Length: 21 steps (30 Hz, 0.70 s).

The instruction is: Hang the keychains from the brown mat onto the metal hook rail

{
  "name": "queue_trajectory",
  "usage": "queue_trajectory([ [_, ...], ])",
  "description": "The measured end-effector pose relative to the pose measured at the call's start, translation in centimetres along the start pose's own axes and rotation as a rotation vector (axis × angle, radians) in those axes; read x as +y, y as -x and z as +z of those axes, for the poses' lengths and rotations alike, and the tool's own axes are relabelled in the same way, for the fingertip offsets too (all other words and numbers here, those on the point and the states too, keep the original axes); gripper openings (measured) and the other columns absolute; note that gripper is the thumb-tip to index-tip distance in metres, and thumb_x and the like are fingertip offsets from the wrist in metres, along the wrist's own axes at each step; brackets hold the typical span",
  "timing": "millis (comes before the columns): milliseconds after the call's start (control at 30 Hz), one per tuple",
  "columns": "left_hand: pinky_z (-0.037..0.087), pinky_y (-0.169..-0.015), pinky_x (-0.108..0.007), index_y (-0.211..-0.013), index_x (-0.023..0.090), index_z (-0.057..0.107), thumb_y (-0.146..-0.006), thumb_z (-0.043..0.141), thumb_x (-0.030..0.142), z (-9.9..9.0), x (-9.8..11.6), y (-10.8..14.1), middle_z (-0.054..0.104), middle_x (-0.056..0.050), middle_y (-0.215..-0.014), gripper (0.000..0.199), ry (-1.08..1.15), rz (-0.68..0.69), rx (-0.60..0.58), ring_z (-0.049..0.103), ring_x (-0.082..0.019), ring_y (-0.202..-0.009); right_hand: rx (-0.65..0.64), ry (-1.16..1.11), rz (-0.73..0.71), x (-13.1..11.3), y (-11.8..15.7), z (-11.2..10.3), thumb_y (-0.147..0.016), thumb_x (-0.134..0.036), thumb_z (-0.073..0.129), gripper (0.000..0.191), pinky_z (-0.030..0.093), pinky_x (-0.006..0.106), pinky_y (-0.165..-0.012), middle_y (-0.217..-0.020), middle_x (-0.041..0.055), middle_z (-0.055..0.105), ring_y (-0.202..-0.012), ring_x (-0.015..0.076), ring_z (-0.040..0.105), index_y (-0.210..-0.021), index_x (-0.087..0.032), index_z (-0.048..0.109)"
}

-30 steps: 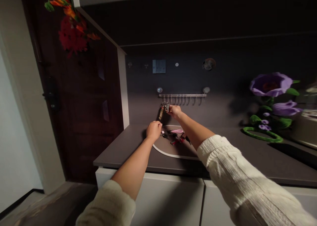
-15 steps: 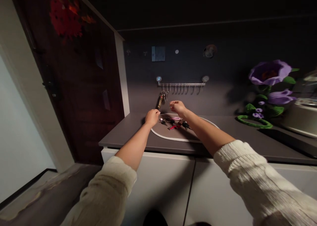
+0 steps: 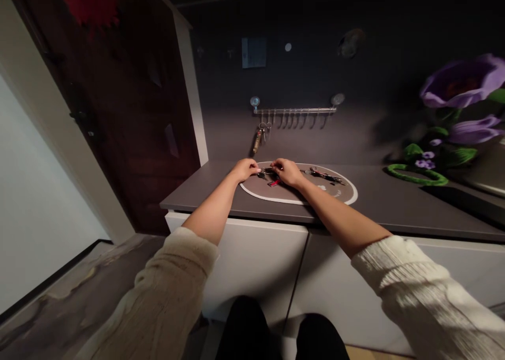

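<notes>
Both my hands are down at an oval mat (image 3: 272,198) with a pale rim, lying on a dark countertop. My left hand (image 3: 242,170) reaches its left end, thumb and fingers pinched at a bunch of dark keys (image 3: 262,175). My right hand (image 3: 288,172) curls over the same small pile, fingers closed on keys; its palm hides part of them. A red tag (image 3: 274,183) lies just below the right fingers. Farther right on the mat rest more keys (image 3: 325,176). Another keyring with a brown-gold fob (image 3: 257,141) hangs from the hook rail (image 3: 295,110).
Purple artificial flowers (image 3: 460,83) with a green ring base (image 3: 418,176) stand on the right. White cabinet doors (image 3: 236,265) lie below the countertop (image 3: 205,194). A dark red door (image 3: 145,112) is on the left. Hooks line the rail on the back wall.
My view has tilted down and closer. My right hand has come down onto the pile of keys, and my left hand has shifted to its edge. The hanging keyring still hangs there.
</notes>
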<state>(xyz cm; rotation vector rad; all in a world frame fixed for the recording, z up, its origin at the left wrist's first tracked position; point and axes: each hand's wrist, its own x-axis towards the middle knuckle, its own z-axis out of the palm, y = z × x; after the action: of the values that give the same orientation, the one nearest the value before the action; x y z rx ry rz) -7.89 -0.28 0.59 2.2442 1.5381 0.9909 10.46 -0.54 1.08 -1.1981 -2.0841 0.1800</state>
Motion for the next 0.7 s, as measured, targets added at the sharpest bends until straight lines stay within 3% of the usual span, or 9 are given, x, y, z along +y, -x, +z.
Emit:
queue_trajectory([
  [233, 0.04, -0.062, -0.021, -0.08, 0.011, 0.064, -0.062, 0.058, 0.008, 0.3, -1.12, -0.28, 0.059, 0.001, -0.064, 0.02, 0.108, -0.008, -0.109, 0.05, -0.008, -0.06, -0.058, 0.139, -0.041, 0.41, -0.23, 0.83, -0.076, -0.012, 0.051, 0.019, 0.038, 0.024, -0.078, -0.091, 0.0077, 0.066, -0.085, 0.0172, 0.058, -0.087, -0.017, 0.065],
  [700, 0.037, -0.067, -0.022, -0.074, 0.014, 0.064, -0.069, 0.056, 0.018, 0.07, -0.79, -0.08, 0.064, -0.001, -0.076, 0.01, -0.103, 0.104, -0.002, 0.053, -0.011, -0.071, -0.087, 0.137, -0.047, 0.48, -0.55, 1.09, -0.075, -0.013, 0.052, 0.018, 0.038, 0.024, -0.079, -0.093, 0.0071, 0.065, -0.087, 0.0173, 0.057, -0.087, -0.017, 0.065],
])
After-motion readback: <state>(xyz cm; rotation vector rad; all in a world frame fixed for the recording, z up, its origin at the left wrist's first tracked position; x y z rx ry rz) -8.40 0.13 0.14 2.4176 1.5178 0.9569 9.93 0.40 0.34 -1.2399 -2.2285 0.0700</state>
